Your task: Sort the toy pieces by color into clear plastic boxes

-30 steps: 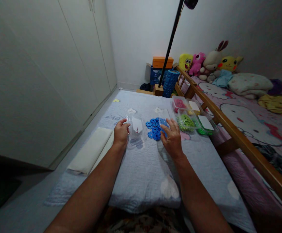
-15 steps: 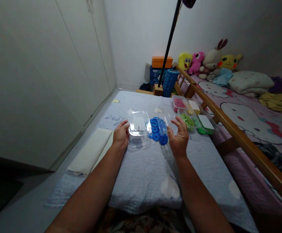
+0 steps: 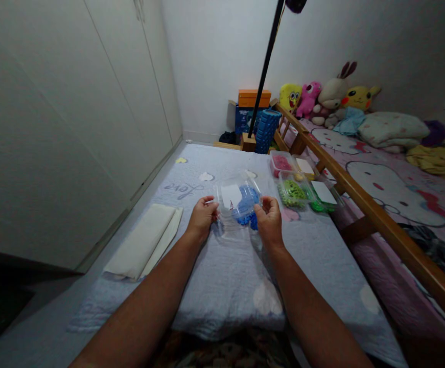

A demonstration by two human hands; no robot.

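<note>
A clear plastic box [image 3: 234,202] with a white label sits between my hands, over a heap of blue toothed discs [image 3: 247,204] on the pale blue quilt [image 3: 222,266]. My left hand [image 3: 202,219] grips the box's left edge with curled fingers. My right hand [image 3: 268,221] pinches its right edge. The blue discs show through the clear plastic; I cannot tell whether they lie inside it or under it.
Clear boxes of pink [image 3: 282,163], green [image 3: 293,193] and yellow pieces stand at the right by the wooden bed rail [image 3: 364,204]. A folded white cloth [image 3: 145,245] lies at the left. A black pole [image 3: 262,71], boxes and plush toys [image 3: 322,97] are at the back.
Both hands have come together: the clear plastic box moved right over the blue discs, and my right hand closed on its right edge.
</note>
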